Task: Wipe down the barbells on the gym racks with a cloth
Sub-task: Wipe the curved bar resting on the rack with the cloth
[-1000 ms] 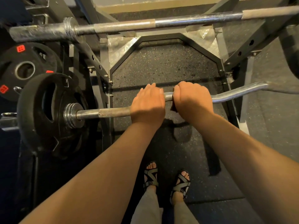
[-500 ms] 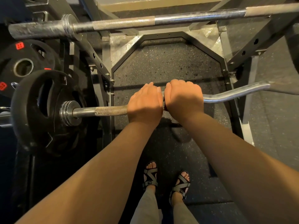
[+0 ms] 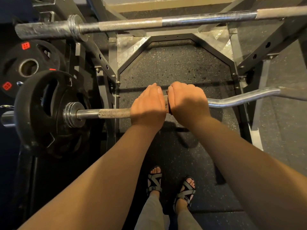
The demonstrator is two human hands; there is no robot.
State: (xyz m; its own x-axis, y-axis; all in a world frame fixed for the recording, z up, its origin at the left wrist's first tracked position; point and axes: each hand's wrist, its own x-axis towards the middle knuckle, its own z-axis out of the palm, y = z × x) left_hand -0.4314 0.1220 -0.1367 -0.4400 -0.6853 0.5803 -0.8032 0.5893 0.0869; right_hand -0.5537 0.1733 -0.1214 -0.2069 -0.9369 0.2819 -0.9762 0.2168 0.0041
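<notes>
- Left hand [image 3: 147, 106]: fingers curled over the chrome cambered curl barbell [image 3: 114, 113] and clamped on it, just right of the knurled grip section.
- Right hand [image 3: 188, 101]: set just beside the left hand and nearly touching it. Its fingers are curled over the same bar and round a dark cloth [image 3: 169, 108].
- Dark cloth: only a narrow strip shows, in the slim gap between the two hands at the inner edge of the right hand. The rest is hidden under that palm.
- Chrome cambered curl barbell, continued: it passes under both hands. Right of the right hand the smooth shaft kinks and runs on toward the frame edge. Left of the left hand come the knurled section and then a ribbed steel collar [image 3: 73, 114].
- Black rubber weight plate with grip holes [image 3: 38, 117]: loaded on the curl barbell against the collar, well left of the left hand.
- Black stored weight plate with red labels [image 3: 28, 63]: beyond the loaded plate, farther left of the hands.
- Long straight steel barbell [image 3: 166, 20]: lies across, well beyond both hands.
- Black steel rack with drilled uprights [image 3: 265, 47]: beyond the hands on both sides, with silver tread-plate gussets [image 3: 126, 45] at the base corners.
- Dark speckled rubber floor [image 3: 174, 67]: under the hands.
- Grey-strapped sandals [image 3: 154, 181]: on the person's feet, on the floor nearer the person than the hands.
</notes>
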